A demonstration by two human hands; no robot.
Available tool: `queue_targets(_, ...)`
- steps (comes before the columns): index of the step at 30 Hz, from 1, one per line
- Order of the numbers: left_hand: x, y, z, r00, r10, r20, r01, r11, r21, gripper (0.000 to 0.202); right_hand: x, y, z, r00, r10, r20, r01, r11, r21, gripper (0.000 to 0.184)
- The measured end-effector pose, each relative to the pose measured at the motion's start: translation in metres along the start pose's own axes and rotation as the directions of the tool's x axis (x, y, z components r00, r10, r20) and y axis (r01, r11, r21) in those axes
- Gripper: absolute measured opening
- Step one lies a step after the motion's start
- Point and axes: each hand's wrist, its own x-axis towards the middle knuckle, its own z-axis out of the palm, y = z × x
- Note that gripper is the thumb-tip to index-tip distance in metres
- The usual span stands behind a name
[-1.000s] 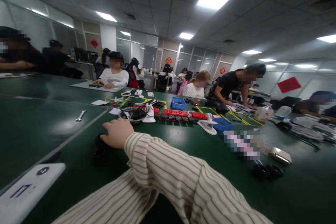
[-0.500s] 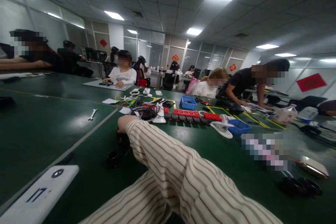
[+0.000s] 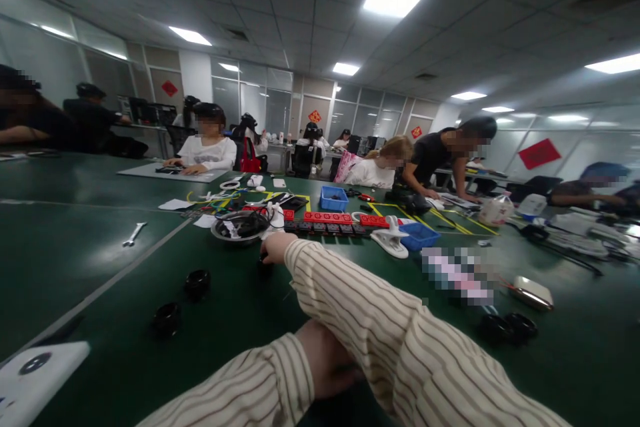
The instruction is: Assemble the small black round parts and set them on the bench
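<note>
Green table [image 3: 65, 247] — spans frame. White slab [image 3: 55, 370], lower left: lettering cut off, unreadable. Left hand [image 3: 327, 360], lower centre: fingers obscured, grip cannot tell. Right hand [image 3: 278, 249], centre: fingers bent downward, grasp or touch unclear. Two black rings [image 3: 197, 285], left of centre. Dark piece [image 3: 265, 269], centre — just below right hand's fingers, that hand nearer; long axis hidden.

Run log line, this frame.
right hand: at black object, grip unclear | left hand: partly behind right sleeve | black rings: on green table

Two rings [image 3: 197, 285] lie on the table [image 3: 65, 260], right of the wrench [image 3: 135, 234].
</note>
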Motion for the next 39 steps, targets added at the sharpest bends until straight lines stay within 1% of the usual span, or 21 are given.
queue_targets(1, 0.003, 0.004, 0.001, 0.999, 0.036, -0.028, -0.036, 0.999, -0.009, 0.019, -0.011, 0.006, 0.003, 1.000, 0.011, 0.001, -0.011, 1.000, -0.001, 0.036)
queue_targets(3, 0.004, 0.009, 0.001, 0.986, 0.090, -0.139, -0.094, 0.995, -0.018, 0.021, -0.035, 0.019, 0.011, 1.000, 0.022, -0.002, -0.022, 1.000, 0.002, 0.034)
queue_targets(5, 0.001, 0.011, 0.001, 0.952, 0.069, -0.298, -0.077, 0.997, -0.015, 0.021, -0.063, 0.031, 0.020, 1.000, 0.020, -0.015, -0.020, 1.000, 0.015, 0.032)
queue_targets(6, -0.001, 0.011, 0.002, 0.936, 0.004, -0.352, -0.010, 1.000, -0.016, 0.018, -0.078, 0.038, 0.026, 0.999, 0.023, -0.024, -0.022, 0.999, 0.023, 0.031)
queue_targets(7, -0.003, 0.009, 0.004, 0.907, -0.072, -0.416, 0.070, 0.997, -0.021, 0.013, -0.094, 0.043, 0.033, 0.999, 0.028, -0.041, -0.027, 0.999, 0.035, 0.031)
queue_targets(8, -0.005, 0.007, 0.007, 0.867, -0.146, -0.476, 0.156, 0.988, -0.018, 0.015, -0.110, 0.049, 0.041, 0.997, 0.036, -0.064, -0.033, 0.998, 0.049, 0.030)
queue_targets(9, -0.006, 0.003, 0.011, 0.840, -0.213, -0.499, 0.233, 0.972, -0.022, 0.026, -0.125, 0.054, 0.050, 0.994, 0.043, -0.100, -0.036, 0.997, 0.070, 0.030)
queue_targets(11, -0.008, -0.008, 0.022, 0.815, -0.338, -0.470, 0.374, 0.927, -0.019, 0.054, -0.151, 0.061, 0.071, 0.968, 0.047, -0.248, -0.010, 0.989, 0.148, 0.029)
queue_targets(13, -0.009, -0.021, 0.034, 0.777, -0.480, -0.407, 0.524, 0.852, -0.004, 0.080, -0.169, 0.064, 0.092, 0.915, 0.061, -0.398, 0.027, 0.977, 0.211, 0.030)
queue_targets(15, -0.011, -0.031, 0.043, 0.759, -0.572, -0.310, 0.606, 0.796, 0.016, 0.090, -0.179, 0.064, 0.110, 0.865, 0.084, -0.495, 0.057, 0.963, 0.263, 0.027)
queue_targets(17, -0.012, -0.038, 0.048, 0.775, -0.605, -0.183, 0.619, 0.785, 0.025, 0.080, -0.184, 0.062, 0.122, 0.826, 0.127, -0.549, 0.073, 0.942, 0.328, 0.023)
queue_targets(19, -0.013, -0.040, 0.048, 0.793, -0.606, -0.067, 0.608, 0.794, 0.016, 0.060, -0.185, 0.060, 0.128, 0.804, 0.155, -0.575, 0.092, 0.922, 0.377, 0.020)
queue_targets(20, -0.012, -0.040, 0.047, 0.796, -0.604, -0.026, 0.605, 0.796, 0.005, 0.052, -0.186, 0.060, 0.129, 0.799, 0.153, -0.582, 0.106, 0.916, 0.386, 0.019)
queue_targets(22, -0.011, -0.039, 0.044, 0.796, -0.605, 0.021, 0.605, 0.796, -0.026, 0.042, -0.185, 0.061, 0.131, 0.796, 0.131, -0.591, 0.136, 0.913, 0.386, 0.022)
queue_targets(24, -0.009, -0.039, 0.042, 0.799, -0.599, 0.047, 0.601, 0.796, -0.071, 0.039, -0.183, 0.062, 0.133, 0.791, 0.112, -0.602, 0.162, 0.910, 0.381, 0.032)
queue_targets(27, -0.010, -0.040, 0.042, 0.809, -0.583, 0.071, 0.587, 0.799, -0.130, 0.043, -0.177, 0.063, 0.141, 0.771, 0.120, -0.625, 0.170, 0.908, 0.383, 0.053)
queue_targets(29, -0.011, -0.040, 0.043, 0.811, -0.581, 0.064, 0.584, 0.800, -0.137, 0.046, -0.173, 0.062, 0.146, 0.759, 0.131, -0.638, 0.165, 0.909, 0.383, 0.058)
queue_targets(32, -0.012, -0.040, 0.043, 0.814, -0.580, 0.039, 0.580, 0.807, -0.109, 0.044, -0.170, 0.062, 0.149, 0.757, 0.129, -0.640, 0.172, 0.907, 0.385, 0.057)
queue_targets(34, -0.013, -0.040, 0.043, 0.816, -0.576, 0.042, 0.577, 0.811, -0.092, 0.043, -0.170, 0.062, 0.148, 0.762, 0.097, -0.640, 0.203, 0.903, 0.379, 0.053)
queue_targets(36, -0.013, -0.040, 0.042, 0.823, -0.566, 0.056, 0.569, 0.818, -0.085, 0.042, -0.171, 0.064, 0.146, 0.765, 0.013, -0.644, 0.283, 0.892, 0.354, 0.046)
queue_targets(39, -0.012, -0.041, 0.041, 0.850, -0.523, 0.064, 0.526, 0.847, -0.071, 0.039, -0.173, 0.066, 0.143, 0.738, -0.174, -0.652, 0.457, 0.840, 0.294, 0.033)
